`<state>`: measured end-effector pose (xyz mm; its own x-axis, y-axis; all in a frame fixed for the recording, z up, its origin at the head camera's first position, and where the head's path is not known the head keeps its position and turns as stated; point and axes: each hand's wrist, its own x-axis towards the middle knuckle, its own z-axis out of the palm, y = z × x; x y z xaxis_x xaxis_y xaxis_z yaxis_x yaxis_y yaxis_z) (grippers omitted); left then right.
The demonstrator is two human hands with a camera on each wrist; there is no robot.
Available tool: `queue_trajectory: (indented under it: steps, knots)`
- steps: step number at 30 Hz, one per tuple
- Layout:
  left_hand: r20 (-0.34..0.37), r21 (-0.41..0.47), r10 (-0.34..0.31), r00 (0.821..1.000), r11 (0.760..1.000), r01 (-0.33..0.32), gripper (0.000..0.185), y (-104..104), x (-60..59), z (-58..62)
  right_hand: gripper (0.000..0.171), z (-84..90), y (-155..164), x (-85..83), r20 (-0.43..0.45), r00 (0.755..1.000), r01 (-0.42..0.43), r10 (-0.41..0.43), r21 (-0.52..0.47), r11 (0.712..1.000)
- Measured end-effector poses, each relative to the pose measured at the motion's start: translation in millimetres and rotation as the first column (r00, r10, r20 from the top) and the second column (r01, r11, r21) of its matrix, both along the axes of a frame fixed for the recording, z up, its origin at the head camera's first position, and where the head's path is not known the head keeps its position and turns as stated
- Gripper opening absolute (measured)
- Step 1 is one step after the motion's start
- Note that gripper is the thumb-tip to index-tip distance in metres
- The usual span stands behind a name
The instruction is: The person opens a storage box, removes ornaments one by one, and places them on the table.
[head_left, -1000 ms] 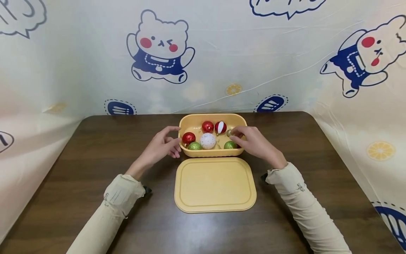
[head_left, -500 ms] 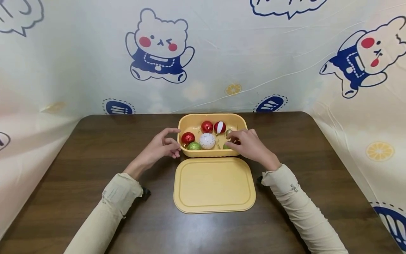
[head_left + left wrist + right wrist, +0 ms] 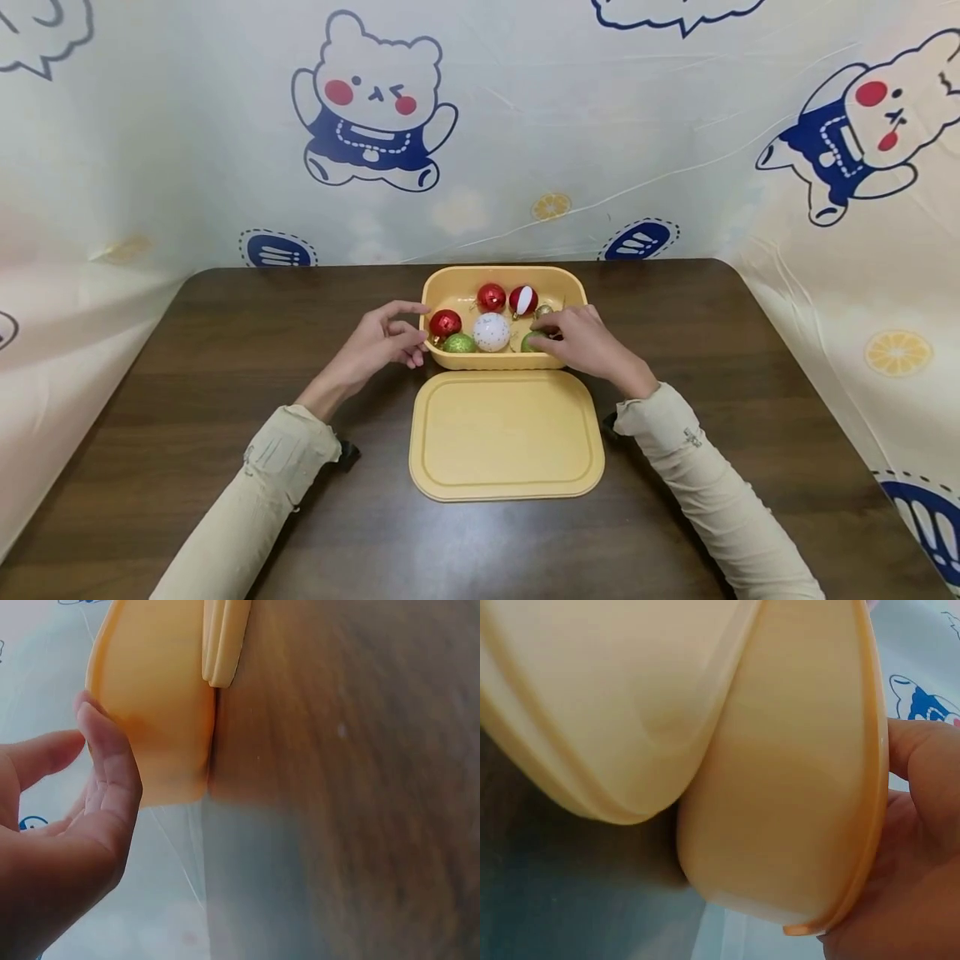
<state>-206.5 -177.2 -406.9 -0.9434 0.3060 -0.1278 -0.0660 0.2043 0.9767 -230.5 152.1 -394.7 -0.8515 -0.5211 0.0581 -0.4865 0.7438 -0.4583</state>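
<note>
A yellow box (image 3: 497, 272) stands open at mid table and holds several Christmas balls: two red ones (image 3: 491, 297) (image 3: 445, 323), a red-and-white one (image 3: 522, 300), a white one (image 3: 491, 332), a green one (image 3: 458, 343) and a small gold one (image 3: 543, 311). My right hand (image 3: 542, 332) reaches over the box's right front corner, fingers curled on a second green ball (image 3: 530, 340), mostly hidden. My left hand (image 3: 416, 333) rests beside the box's left wall (image 3: 157, 697), fingers relaxed, one fingertip (image 3: 94, 724) at the wall. In the right wrist view my right hand (image 3: 919, 847) hangs over the rim (image 3: 870, 787).
The box's yellow lid (image 3: 506, 433) lies flat just in front of it, between my forearms, and its edge (image 3: 225, 637) shows in the left wrist view. Dark wooden table (image 3: 187, 358) all round; cartoon-printed sheets (image 3: 525, 150) wall in the back and sides.
My right hand has slid from the small gold ball down and left onto the green ball at the box's front. The left hand has barely moved.
</note>
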Motion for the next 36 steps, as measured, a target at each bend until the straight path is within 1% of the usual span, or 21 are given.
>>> queue_trajectory:
  steps: [3, 7, 14, 18, 26, 36]
  knots:
    - [-0.008, -0.002, 0.008, 1.0, 1.0, -0.008, 0.045, 0.2, 0.1, 0.3, 0.022, -1.5, -0.1, -2.0, -0.009, 1.0, -0.005, 0.004, -0.036, 0.999]
    - [-0.018, -0.006, -0.01, 1.0, 1.0, 0.01, 0.045, -0.7, 0.2, 0.0, 0.025, -2.1, 0.9, -3.7, -0.006, 1.0, -0.017, 0.016, -0.073, 0.997]
    - [-0.011, -0.011, -0.016, 1.0, 1.0, 0.016, 0.044, -0.6, 0.3, 0.3, 0.028, -1.3, 2.6, -4.9, -0.007, 0.999, -0.035, 0.034, -0.1, 0.994]
    - [-0.005, -0.009, -0.008, 1.0, 1.0, 0.008, 0.045, 0.6, 0.5, 1.4, 0.027, -0.2, 3.6, -4.8, 0.001, 1.0, -0.031, 0.031, -0.121, 0.992]
    - [-0.007, 0.003, -0.002, 1.0, 1.0, 0.002, 0.044, 0.4, 0.6, 1.4, 0.023, 5.2, 5.9, -3.4, 0.03, 0.999, -0.023, 0.03, -0.209, 0.978]
    - [0.008, 0.011, -0.002, 1.0, 1.0, 0.002, 0.045, 0.6, 3.1, 1.8, 0.025, 8.9, 7.3, -0.6, 0.047, 0.998, -0.019, 0.03, -0.22, 0.975]
